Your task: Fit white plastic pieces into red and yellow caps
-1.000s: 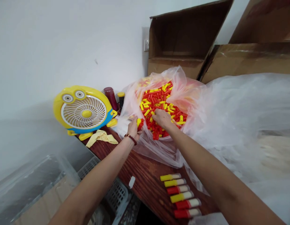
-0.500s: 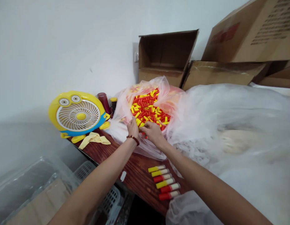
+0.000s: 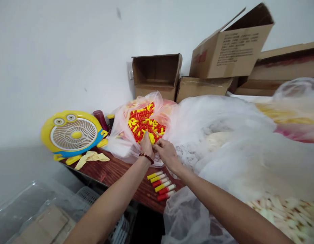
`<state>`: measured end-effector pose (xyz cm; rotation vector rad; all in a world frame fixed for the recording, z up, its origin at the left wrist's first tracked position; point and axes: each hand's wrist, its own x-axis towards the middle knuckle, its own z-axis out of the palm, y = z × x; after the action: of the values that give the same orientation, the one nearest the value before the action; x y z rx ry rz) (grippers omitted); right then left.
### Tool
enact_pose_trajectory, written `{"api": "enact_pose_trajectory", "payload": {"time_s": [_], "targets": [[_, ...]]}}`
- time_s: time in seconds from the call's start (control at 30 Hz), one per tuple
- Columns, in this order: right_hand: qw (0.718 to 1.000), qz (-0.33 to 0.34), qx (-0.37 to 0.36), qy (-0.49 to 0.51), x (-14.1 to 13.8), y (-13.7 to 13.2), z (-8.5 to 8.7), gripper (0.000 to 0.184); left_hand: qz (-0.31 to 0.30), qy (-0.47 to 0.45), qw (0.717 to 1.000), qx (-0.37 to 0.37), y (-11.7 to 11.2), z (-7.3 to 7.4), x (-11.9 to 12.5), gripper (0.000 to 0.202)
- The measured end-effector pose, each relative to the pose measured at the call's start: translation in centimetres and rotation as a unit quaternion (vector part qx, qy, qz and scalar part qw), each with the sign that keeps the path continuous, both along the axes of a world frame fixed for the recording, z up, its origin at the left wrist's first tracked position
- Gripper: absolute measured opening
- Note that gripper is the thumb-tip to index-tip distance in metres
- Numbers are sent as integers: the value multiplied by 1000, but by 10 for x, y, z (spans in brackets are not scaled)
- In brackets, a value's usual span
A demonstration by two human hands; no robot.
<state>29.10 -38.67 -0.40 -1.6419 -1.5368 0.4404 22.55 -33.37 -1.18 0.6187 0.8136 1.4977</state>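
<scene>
My left hand (image 3: 147, 148), wearing a beaded bracelet, is closed on yellow plastic caps (image 3: 151, 138) at the front edge of an opened clear plastic bag (image 3: 116, 135). My right hand (image 3: 167, 153) is beside it, thumb and fingers pinched together against the left fingertips; whatever is in the pinch is too small or hidden to name. Red and yellow caps (image 3: 141, 118) fill the bag just beyond both hands. Nearer me, a row of small tubes (image 3: 162, 185) with pale bodies and red or yellow caps lies on the dark wooden table (image 3: 116, 173).
A yellow and blue fan (image 3: 77, 135) stands at the left, with a pale cloth (image 3: 92, 158) before it. Large translucent bags (image 3: 223, 115) spread along the right; one holds pale pieces (image 3: 284, 210). Cardboard boxes (image 3: 233, 51) line the wall. A clear plastic bin (image 3: 32, 189) sits lower left.
My view has turned right, bringing more boxes and bags into sight. Both hands stay together and are slightly further right relative to the bag of caps. The tube row looks the same.
</scene>
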Motion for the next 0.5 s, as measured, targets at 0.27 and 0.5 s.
{"api": "enact_pose_trajectory", "payload": {"time_s": [0.27, 0.5], "targets": [[996, 48, 47, 55, 48, -86, 7, 13, -209, -47, 976, 28, -52, 17, 27, 40], [969, -46, 158, 183, 98, -165, 24, 23, -451, -7, 892, 13, -122, 31, 41, 34]]}}
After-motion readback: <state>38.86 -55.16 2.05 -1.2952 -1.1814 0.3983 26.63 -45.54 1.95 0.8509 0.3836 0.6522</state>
